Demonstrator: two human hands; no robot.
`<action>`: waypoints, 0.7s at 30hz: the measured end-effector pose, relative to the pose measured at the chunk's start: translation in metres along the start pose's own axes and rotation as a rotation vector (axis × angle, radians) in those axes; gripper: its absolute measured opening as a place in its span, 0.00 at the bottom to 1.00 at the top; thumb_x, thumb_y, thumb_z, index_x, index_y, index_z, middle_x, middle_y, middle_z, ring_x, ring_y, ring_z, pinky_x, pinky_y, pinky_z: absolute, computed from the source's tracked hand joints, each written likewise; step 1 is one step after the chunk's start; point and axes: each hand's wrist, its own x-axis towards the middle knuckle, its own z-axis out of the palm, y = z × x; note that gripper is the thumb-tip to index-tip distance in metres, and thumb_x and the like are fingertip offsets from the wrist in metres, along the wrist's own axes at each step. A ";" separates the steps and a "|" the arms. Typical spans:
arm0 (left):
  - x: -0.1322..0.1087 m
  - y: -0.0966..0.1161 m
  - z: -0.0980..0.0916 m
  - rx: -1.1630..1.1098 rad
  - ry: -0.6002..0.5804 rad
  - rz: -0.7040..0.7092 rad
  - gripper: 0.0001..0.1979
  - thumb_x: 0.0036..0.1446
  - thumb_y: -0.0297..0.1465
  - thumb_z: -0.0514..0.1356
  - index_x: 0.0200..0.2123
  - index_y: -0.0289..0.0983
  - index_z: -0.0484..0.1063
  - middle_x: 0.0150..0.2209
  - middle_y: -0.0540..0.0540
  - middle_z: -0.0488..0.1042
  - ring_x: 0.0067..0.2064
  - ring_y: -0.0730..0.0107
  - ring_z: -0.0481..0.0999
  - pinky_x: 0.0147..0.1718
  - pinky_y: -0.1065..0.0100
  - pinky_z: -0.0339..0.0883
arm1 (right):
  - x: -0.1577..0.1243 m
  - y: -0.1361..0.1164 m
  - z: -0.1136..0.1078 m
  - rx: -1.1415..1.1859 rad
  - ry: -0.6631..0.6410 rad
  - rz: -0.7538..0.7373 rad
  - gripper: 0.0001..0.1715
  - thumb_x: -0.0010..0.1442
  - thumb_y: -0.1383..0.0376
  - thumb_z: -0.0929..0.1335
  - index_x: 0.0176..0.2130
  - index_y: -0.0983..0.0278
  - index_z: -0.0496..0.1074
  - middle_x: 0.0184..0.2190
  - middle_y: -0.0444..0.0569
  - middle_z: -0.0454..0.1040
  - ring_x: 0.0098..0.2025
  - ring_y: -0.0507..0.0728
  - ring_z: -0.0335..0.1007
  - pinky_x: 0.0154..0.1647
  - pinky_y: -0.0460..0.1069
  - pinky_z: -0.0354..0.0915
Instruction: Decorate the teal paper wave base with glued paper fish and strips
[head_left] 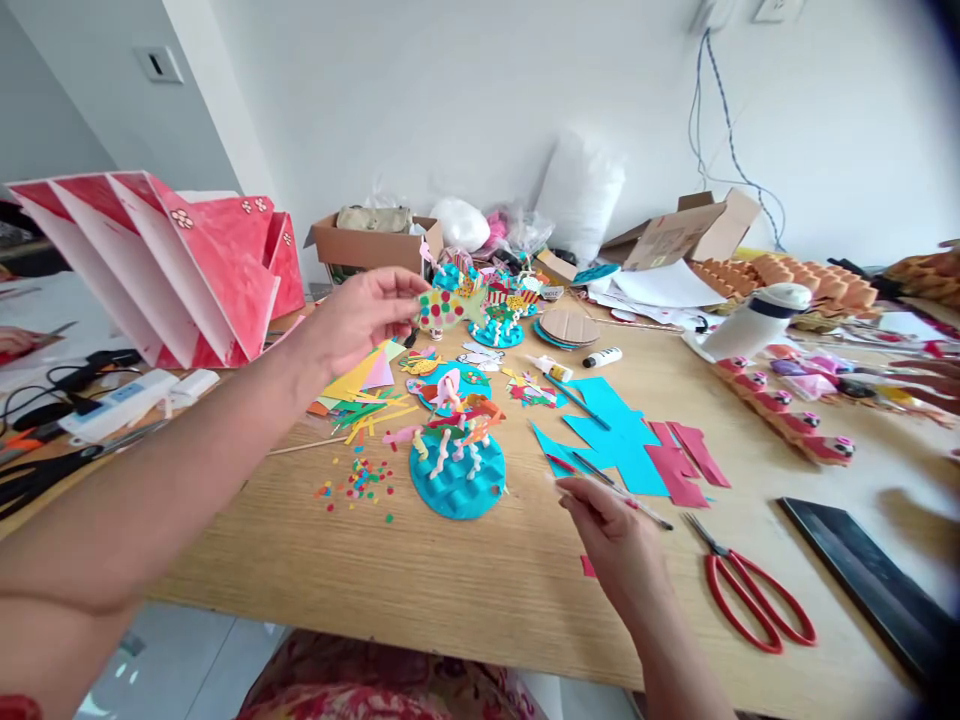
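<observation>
A pale paper fish with red and green dots [442, 309] is pinched in my left hand [375, 315], raised above the table's middle. My right hand [611, 530] is closed low over the table, near some pens [592, 472]; whatever its fingertips grip is too small to name. Between my hands lies a round blue base [456, 490] with twisted white stems and paper fish on top. Small coloured dots [364, 480] are scattered left of the base. Blue paper sheets [622, 435] and red paper pieces [675, 470] lie to the right.
Red-handled scissors [757, 595] and a dark tablet-like slab [862, 575] are at the right. A white bottle [757, 320] stands behind them. At the left are black scissors [52, 475] and a red cardboard rack [172, 270]. Another person's hand [926, 375] shows at the right edge.
</observation>
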 end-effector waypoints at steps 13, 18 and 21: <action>-0.148 -0.062 0.026 0.154 0.077 -0.380 0.07 0.45 0.34 0.59 0.25 0.37 0.67 0.24 0.51 0.65 0.27 0.73 0.62 0.27 0.73 0.57 | 0.041 0.003 0.046 -0.070 -0.194 -0.058 0.12 0.54 0.65 0.60 0.26 0.62 0.71 0.27 0.47 0.72 0.29 0.53 0.67 0.29 0.45 0.58; -0.162 -0.080 0.031 0.223 0.092 -0.450 0.07 0.46 0.36 0.56 0.25 0.38 0.64 0.21 0.54 0.60 0.25 0.74 0.60 0.25 0.74 0.55 | 0.043 0.002 0.049 -0.072 -0.236 -0.073 0.13 0.56 0.66 0.59 0.29 0.63 0.72 0.29 0.48 0.72 0.31 0.53 0.67 0.31 0.46 0.59; -0.164 -0.086 0.035 0.248 0.084 -0.449 0.07 0.45 0.35 0.56 0.23 0.37 0.63 0.20 0.54 0.59 0.25 0.74 0.59 0.24 0.74 0.54 | 0.041 0.000 0.049 -0.066 -0.249 -0.073 0.13 0.56 0.66 0.59 0.29 0.63 0.72 0.28 0.48 0.71 0.32 0.54 0.66 0.32 0.46 0.58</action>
